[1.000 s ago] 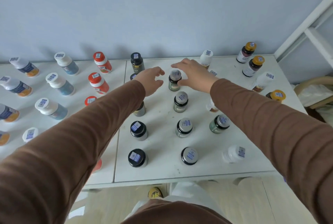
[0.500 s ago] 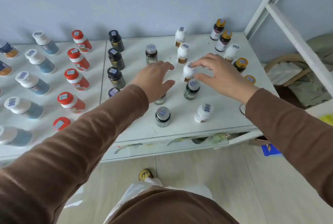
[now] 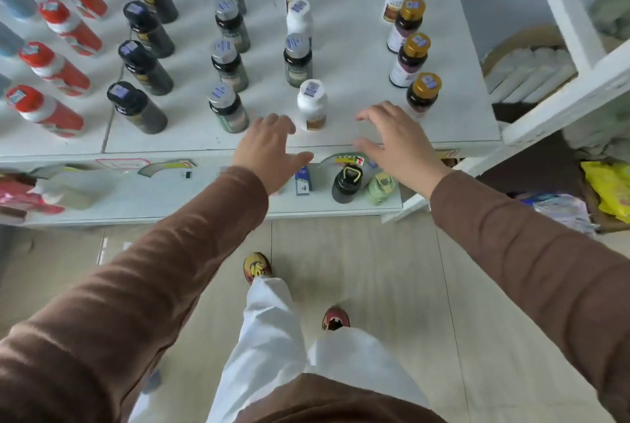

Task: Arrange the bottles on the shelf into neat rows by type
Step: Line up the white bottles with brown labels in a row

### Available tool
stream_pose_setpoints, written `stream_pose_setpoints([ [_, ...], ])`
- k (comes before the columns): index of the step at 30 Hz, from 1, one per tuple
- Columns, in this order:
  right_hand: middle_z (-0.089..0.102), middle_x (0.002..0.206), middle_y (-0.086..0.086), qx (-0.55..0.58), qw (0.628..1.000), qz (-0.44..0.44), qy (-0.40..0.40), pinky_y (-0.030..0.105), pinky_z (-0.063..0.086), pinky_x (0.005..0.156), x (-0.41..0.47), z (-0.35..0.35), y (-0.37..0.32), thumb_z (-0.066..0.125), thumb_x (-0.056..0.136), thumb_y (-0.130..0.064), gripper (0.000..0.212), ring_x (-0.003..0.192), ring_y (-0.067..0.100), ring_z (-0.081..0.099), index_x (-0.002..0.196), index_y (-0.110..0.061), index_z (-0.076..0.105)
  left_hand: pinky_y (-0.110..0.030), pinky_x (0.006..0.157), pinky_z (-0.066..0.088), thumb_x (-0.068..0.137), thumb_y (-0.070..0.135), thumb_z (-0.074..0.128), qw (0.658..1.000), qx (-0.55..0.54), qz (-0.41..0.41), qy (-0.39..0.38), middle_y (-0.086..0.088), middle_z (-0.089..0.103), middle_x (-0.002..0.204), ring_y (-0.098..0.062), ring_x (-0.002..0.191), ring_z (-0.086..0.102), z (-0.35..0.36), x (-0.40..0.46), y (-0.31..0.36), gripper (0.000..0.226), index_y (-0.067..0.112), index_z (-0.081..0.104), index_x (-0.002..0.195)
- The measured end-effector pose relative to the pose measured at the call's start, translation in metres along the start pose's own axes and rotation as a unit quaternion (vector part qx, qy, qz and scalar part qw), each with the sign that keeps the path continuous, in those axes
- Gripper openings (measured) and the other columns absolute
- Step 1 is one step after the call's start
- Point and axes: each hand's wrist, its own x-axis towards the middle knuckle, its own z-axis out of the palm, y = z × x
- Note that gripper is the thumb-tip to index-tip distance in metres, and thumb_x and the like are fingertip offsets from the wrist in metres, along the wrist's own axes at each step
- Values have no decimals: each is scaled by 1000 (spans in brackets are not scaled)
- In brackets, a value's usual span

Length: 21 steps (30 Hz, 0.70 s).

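White bottle: a white-capped bottle (image 3: pixel 311 105) was seen upright near the front edge of the top shelf (image 3: pixel 358 47), at the near end of a mixed row – a grey-capped green bottle (image 3: pixel 297 59) stood just behind it.
Left hand: the left hand (image 3: pixel 269 150) was held just left of that bottle, fingers relaxed and spread, nothing grasped.
Right hand: the right hand (image 3: pixel 392 143) was held to the bottle's right, fingers loosely bent, nothing grasped; contact with the shelf could not be told.
Other rows: red-capped bottles (image 3: pixel 51 65), black-capped bottles (image 3: pixel 143 65) and grey-capped bottles (image 3: pixel 228 65) were lined up to the left – gold-capped bottles (image 3: pixel 414 54) were lined up to the right.
Lower shelf: a black jar (image 3: pixel 346 184) and a pale green jar (image 3: pixel 380 187) were seen below.
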Motion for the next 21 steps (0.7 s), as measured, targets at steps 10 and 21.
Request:
stream_pose_setpoints([
  [10, 54, 129, 4, -120, 990, -58, 43, 40, 42, 94, -12, 49, 28, 71, 83, -26, 51, 109, 30, 49, 129, -14, 53, -35, 92, 40, 74, 63, 60, 986, 85, -32, 142, -6, 50, 110, -28, 102, 45, 64, 4, 2, 59, 13, 50, 103],
  [21, 55, 127, 1, -128, 988, -65, 58, 41, 44, 92, -9, 53, 33, 70, 84, -19, 45, 109, 27, 48, 125, -17, 54, -37, 87, 41, 79, 55, 58, 976, 108, -20, 186, -7, 50, 106, -29, 100, 45, 72, 7, -2, 47, 13, 48, 99],
])
